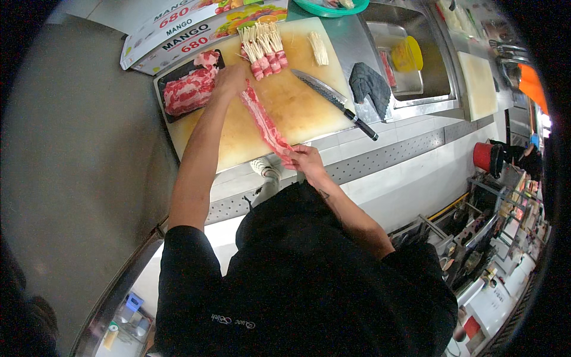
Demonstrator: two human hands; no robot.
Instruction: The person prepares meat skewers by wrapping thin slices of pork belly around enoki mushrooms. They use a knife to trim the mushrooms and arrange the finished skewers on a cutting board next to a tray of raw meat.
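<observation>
A long strip of raw marbled meat [263,118] runs across the near half of a cutting board [308,107]. My right hand [304,161] pinches its near end just past the board's front edge. At the strip's far end is my left hand [231,80], its fingers closed at the tip and partly hidden. Beside that hand, a black tray [171,83] holds a stack of sliced raw meat [189,89]. Several meat-wrapped enoki mushroom bundles [267,62] lie together at the back of the board. A loose enoki bunch [318,48] rests to their right.
A kitchen knife [321,89] lies at the board's right, its handle [363,126] overhanging the front edge. A dark cloth [370,87] sits by a sink [439,67] containing a yellow container [407,53]. Printed cartons [205,33] and a green basin [332,10] stand behind.
</observation>
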